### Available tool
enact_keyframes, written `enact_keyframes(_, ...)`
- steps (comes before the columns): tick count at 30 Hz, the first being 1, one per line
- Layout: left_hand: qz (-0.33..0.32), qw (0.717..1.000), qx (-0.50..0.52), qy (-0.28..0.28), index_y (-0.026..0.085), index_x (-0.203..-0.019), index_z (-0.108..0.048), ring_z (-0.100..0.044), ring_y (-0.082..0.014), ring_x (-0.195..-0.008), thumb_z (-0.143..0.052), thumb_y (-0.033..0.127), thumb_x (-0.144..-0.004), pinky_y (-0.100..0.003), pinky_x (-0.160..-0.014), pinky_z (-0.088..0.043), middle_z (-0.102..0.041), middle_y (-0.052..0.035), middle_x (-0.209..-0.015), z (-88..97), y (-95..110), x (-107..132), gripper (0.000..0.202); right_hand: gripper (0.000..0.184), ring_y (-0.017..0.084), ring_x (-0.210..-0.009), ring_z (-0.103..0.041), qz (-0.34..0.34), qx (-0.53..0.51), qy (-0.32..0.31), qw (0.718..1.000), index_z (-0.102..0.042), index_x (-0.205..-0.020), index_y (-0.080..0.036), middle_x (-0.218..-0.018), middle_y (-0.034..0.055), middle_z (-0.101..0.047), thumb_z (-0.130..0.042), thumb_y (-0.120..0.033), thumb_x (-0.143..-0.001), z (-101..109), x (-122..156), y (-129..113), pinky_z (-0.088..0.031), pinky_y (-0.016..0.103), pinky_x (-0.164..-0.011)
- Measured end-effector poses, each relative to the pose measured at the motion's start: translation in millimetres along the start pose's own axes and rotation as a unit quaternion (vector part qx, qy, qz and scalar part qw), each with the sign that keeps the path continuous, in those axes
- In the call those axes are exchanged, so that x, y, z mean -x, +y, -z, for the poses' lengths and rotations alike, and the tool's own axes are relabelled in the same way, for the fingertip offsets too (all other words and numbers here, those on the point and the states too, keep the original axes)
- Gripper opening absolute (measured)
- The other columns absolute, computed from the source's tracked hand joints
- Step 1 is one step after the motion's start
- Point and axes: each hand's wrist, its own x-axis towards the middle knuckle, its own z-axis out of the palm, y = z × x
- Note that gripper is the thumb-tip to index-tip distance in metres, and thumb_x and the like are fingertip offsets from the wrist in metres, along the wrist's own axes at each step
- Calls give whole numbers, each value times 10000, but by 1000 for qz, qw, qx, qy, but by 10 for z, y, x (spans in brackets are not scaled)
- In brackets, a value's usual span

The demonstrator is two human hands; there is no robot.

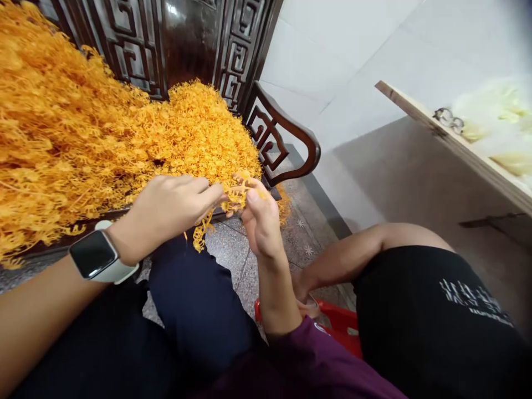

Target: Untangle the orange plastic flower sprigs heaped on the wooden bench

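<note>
My left hand (177,202), with a smartwatch (93,255) on its wrist, is closed with the fingertips pinching an orange curly plastic piece (236,195) between my hands. My right hand (262,224) faces it, thumb and fingers closed on the same piece from the other side. Curly orange tendrils (201,230) dangle below my left fingers. Some of my fingertips are hidden behind the orange strands. Just beyond my hands rises a large heap of similar orange curly pieces (203,133), resembling artificial flower parts.
The heap lies on a dark carved wooden bench with a curved armrest (297,136). At right, a wooden board (453,147) bears scissors (449,119) and pale yellowish pieces. Another person's bare leg (353,257) and black shorts (424,310) are close by, near a red stool (341,321).
</note>
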Motion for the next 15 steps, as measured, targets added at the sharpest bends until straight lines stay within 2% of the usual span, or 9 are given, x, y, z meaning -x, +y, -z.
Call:
enact_keyframes(2,2,1000,-10,-9,225,-818,-672,-615,-218,-668,-465,312,-1054,-339,-579,-398,-622,-67,-705,32,-22,20,326,308,172,-940,-646,4,19,5,1000,-711,-1125,-246,-1055,46,-695,-720,-485,-931,-9,-7,43,-553,336,-876)
enact_keyframes(4,4,1000,-14,-20,228,-833,-672,-614,-230,-687,-466,269,-1037,-351,-591,-399,-611,-69,-717,58,-69,40,293,253,159,-926,-643,6,29,7,1000,-738,-1060,-233,-1020,35,-708,-758,-442,-918,0,-2,85,-532,328,-904)
enact_keyframes(7,3,997,-55,-47,241,-877,-685,-604,-250,-713,-449,272,-1019,-368,-594,-378,-591,-66,-736,105,-172,80,277,260,129,-736,-556,-21,37,-17,999,-737,-1014,-233,-857,4,-658,-760,-473,-918,41,27,133,-485,292,-721)
enact_keyframes(9,14,996,-71,-56,252,-888,-694,-593,-248,-724,-443,301,-1011,-374,-619,-388,-582,-61,-741,138,-228,113,283,274,117,-651,-465,-40,60,-64,995,-726,-962,-223,-759,-14,-585,-736,-496,-936,77,57,142,-409,282,-630)
enact_keyframes(12,35,996,-51,-61,253,-854,-693,-598,-231,-740,-444,341,-1004,-367,-668,-415,-581,-55,-733,151,-261,155,304,329,113,-629,-398,-32,105,-133,985,-668,-828,-205,-699,-25,-499,-698,-501,-969,102,106,140,-350,286,-612)
enact_keyframes(15,52,997,2,-62,245,-848,-708,-634,-237,-796,-472,368,-988,-362,-718,-433,-613,-50,-740,101,-322,161,300,357,115,-627,-377,-6,134,-136,982,-614,-781,-204,-690,-29,-470,-659,-480,-1002,41,194,168,-331,288,-614)
